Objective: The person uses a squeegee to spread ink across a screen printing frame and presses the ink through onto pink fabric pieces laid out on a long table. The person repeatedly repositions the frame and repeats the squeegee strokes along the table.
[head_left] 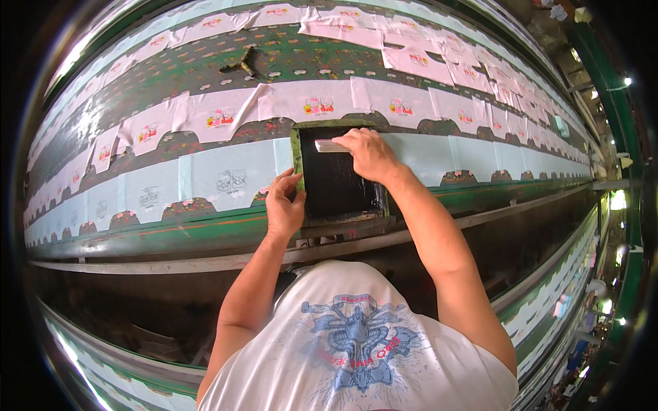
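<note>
A screen-printing frame [297,152] with worn green edges and a dark, wet-looking mesh lies over the row of light blue cloth pieces [250,161] in front of me. My left hand [285,205] grips its left edge, with the fingertips on the rim. In my right hand [370,156] is a pale, flat squeegee [330,146], held against the upper part of the mesh. Its right end is hidden under my fingers. Left of the frame, several blue pieces carry dark outline prints [231,181]; the cloth under the mesh is hidden.
Beyond lie rows of pink cloth pieces [308,99] with coloured cartoon prints. A dark forked object [240,63] rests on the long green table [205,229]. Along its near side runs a metal rail [411,236]. Another table with cloth [548,294] stands behind at right.
</note>
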The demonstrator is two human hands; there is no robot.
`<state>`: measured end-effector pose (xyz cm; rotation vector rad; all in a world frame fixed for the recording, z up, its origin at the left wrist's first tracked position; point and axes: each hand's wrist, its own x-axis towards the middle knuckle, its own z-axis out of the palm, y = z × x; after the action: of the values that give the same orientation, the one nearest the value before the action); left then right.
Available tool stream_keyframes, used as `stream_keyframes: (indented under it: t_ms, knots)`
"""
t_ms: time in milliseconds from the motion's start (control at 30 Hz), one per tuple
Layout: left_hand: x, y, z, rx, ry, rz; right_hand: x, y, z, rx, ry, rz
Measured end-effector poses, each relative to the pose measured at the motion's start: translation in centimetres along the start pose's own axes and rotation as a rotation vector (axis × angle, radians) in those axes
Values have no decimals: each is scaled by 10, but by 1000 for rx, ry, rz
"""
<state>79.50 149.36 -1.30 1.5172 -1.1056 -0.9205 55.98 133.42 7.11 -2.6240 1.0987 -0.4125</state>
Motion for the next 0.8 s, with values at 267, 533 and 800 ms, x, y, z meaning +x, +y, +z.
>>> stream_keyframes:
  t_ms: [267, 533, 800]
  knots:
    - [-4, -7, 7, -100, 36, 29, -95, -66, 7, -16, 66, -84]
    - [-18, 4, 20, 273, 75, 175, -141, -84, -1, 140, -58, -8]
    - [-20, 21, 39, 106, 137, 183, -203, -26, -6, 438, 366, 265]
